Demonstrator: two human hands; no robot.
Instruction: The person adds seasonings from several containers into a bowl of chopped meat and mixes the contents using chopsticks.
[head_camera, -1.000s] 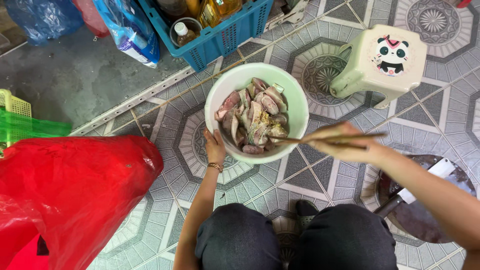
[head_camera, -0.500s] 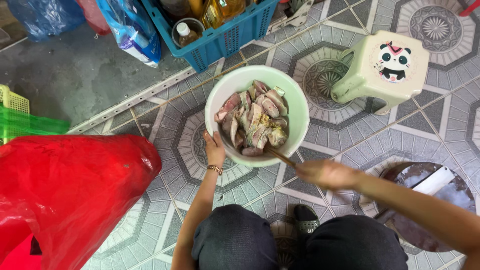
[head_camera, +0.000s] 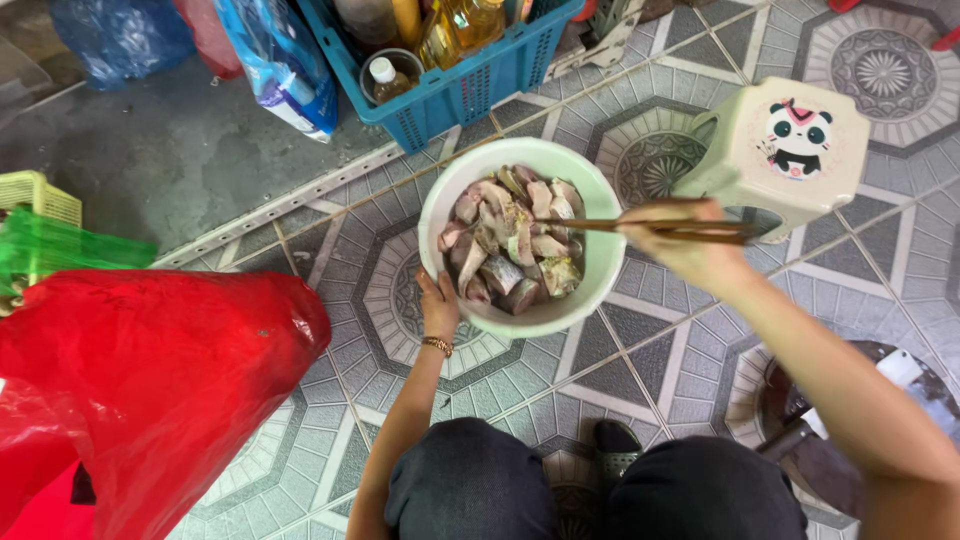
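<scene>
Right hand raised since earlier frame, clamped on chopsticks over fish; left hand grips bowl rim, steadying it.

The bowl is pale green-white, and the fish pieces in it are pink, grey and cream. The chopsticks are brown. The floor tiles carry grey, white and dark octagon patterns with flower-like rosettes. The small stool is cream with a black-and-white panda picture wearing a pink bow. The crate is blue, holding amber-yellow bottles. The big bag is bright red; beside it a basket is yellow-green. The bracelet is gold. The trousers are dark grey.
</scene>
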